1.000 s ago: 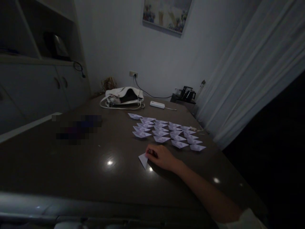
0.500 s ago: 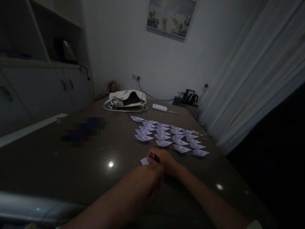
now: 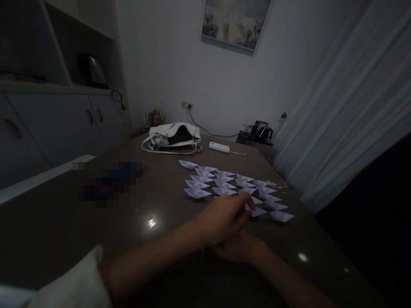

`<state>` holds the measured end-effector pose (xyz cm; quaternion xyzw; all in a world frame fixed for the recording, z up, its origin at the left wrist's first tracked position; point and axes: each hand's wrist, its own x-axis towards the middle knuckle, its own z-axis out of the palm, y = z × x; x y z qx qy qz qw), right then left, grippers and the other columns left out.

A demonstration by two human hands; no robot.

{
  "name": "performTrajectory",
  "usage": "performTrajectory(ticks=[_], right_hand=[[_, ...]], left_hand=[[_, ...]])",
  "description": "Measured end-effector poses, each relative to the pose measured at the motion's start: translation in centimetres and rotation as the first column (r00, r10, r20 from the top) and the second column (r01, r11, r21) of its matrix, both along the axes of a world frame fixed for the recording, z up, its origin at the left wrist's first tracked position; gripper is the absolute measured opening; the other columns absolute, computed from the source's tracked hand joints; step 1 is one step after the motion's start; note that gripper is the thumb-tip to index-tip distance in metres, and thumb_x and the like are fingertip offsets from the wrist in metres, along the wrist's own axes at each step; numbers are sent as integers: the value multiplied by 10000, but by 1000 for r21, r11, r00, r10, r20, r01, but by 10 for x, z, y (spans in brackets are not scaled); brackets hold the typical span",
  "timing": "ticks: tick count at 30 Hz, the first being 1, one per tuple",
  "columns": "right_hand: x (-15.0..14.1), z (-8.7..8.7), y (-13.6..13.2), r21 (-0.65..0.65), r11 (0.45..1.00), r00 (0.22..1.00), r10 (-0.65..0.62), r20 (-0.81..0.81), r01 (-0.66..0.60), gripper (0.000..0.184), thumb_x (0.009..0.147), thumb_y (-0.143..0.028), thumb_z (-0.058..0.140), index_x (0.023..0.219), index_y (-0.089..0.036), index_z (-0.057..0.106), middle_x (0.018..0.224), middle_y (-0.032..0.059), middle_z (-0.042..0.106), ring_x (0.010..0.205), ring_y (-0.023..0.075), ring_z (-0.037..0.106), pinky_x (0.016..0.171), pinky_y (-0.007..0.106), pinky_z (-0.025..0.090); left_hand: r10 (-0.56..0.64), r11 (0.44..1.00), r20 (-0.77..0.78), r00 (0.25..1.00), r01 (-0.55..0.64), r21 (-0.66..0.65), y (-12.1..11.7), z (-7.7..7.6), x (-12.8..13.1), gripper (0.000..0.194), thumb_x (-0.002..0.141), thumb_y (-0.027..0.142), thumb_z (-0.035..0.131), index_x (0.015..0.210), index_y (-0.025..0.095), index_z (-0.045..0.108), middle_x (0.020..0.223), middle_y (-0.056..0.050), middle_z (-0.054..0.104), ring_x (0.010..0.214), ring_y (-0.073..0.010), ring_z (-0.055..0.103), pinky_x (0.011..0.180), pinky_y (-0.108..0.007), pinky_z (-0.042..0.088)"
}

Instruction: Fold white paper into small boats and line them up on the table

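My left hand (image 3: 221,220) reaches across from the lower left and lies over my right hand (image 3: 237,248). Its fingers are curled, with the tips in front of the nearest row of paper boats (image 3: 197,193). Whatever it pinches is too dim and covered to make out. My right hand is underneath, touching the left, and its fingers are mostly hidden. The boats, folded from white paper, stand in several rows just beyond my hands. One paper boat (image 3: 258,211) is partly covered by my left fingertips.
A white handbag (image 3: 175,132) lies open at the far end of the dark glossy table (image 3: 167,179). A white power strip-like device (image 3: 219,147) with a short cord is beside it. Small scraps (image 3: 276,185) lie near the right edge. A blurred-out patch (image 3: 112,182) covers something at left.
My left hand has swung forward and right, over my right hand, its fingertips now by the boats. The small folded paper seen between my hands is now hidden. The view has shifted slightly.
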<state>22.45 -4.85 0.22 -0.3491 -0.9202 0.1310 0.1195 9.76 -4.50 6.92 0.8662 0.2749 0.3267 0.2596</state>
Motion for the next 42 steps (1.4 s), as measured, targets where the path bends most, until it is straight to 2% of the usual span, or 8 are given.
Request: performTrajectory(ticks=[4,11,17,21,25,31,35,42], right_hand=[[-7,-1,1,-54,998,998,-41,-56,38,264,852,-206,615,1107,-174,679,1136,113,689,1079,285,608,914,397,475],[-11,9,7,-131,991,985,-20,-174,-3,420,822,-284,720,1216,-187,616,1263,114,600,1187,246,532,1009,365,428],[-11,11,6,-162,987,997,-15,-71,3,472,792,-383,745,1226,-259,609,1152,65,642,1052,224,591,887,313,482],[-18,14,-2,-77,996,996,-42,72,48,359,855,-346,661,1169,-176,623,1099,111,643,1016,267,591,854,373,493],[-21,17,-4,-144,984,989,-120,-84,107,277,904,-274,562,1151,-152,587,1101,110,613,990,234,586,842,354,489],[-12,10,12,-378,889,798,-417,-436,258,261,936,-401,507,1038,-172,580,883,50,588,744,159,561,633,272,462],[-17,2,14,-561,817,641,-501,-582,129,305,926,-457,513,1071,-194,565,919,45,582,688,129,563,524,219,435],[-29,-4,14,-605,796,580,-498,-645,11,296,870,-398,614,1071,-182,591,907,46,621,630,104,589,506,202,465]], left_hand=[[-4,1000,-33,999,5,29,21,-9,-38,134,867,121,495,968,185,555,820,-21,648,713,-170,595,633,-250,415],[3,1000,7,1000,-3,24,34,-39,-81,97,932,196,448,929,186,544,814,-13,616,703,-141,568,648,-232,421],[16,999,50,999,-14,-33,38,-56,-99,158,955,222,443,863,174,562,739,4,587,653,-123,549,600,-208,415],[18,998,104,994,-12,-60,38,-56,-102,166,958,235,454,856,173,569,734,11,586,660,-120,549,601,-202,410],[34,993,133,990,-18,-117,36,-53,-100,172,965,247,447,878,177,578,749,12,603,675,-125,565,613,-207,418],[158,965,263,952,-92,-246,40,-51,-98,167,937,317,486,904,173,565,822,-14,610,741,-155,582,661,-254,456],[125,920,268,955,-11,-392,39,-59,-93,214,879,372,610,936,183,527,764,18,583,649,-132,556,603,-246,453],[71,917,175,982,5,-399,37,-68,-87,310,807,348,710,983,182,517,786,6,617,673,-151,605,582,-250,469]])
